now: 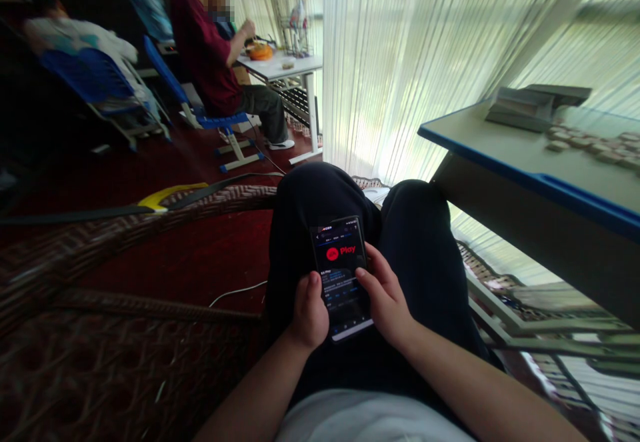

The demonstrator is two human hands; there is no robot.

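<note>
A smartphone [343, 289] is held upright above my lap, its dark screen lit with a red round logo and the word "Play" over lines of small text. My left hand [311, 312] grips its left edge, the thumb pointing up along the side. Around the right edge is my right hand [389, 295], with its thumb on or just over the screen. The fingers behind the phone are mostly hidden. Beneath it are my legs in dark trousers [320, 202].
At right stands a blue-edged desk [465, 125] with a grey box [520, 109] and several small blocks [585, 142]. A woven chair arm [225, 199] curves at left. Further back, a person in a dark red shirt [203, 42] sits at a white table [290, 67]; another person [90, 32] sits left.
</note>
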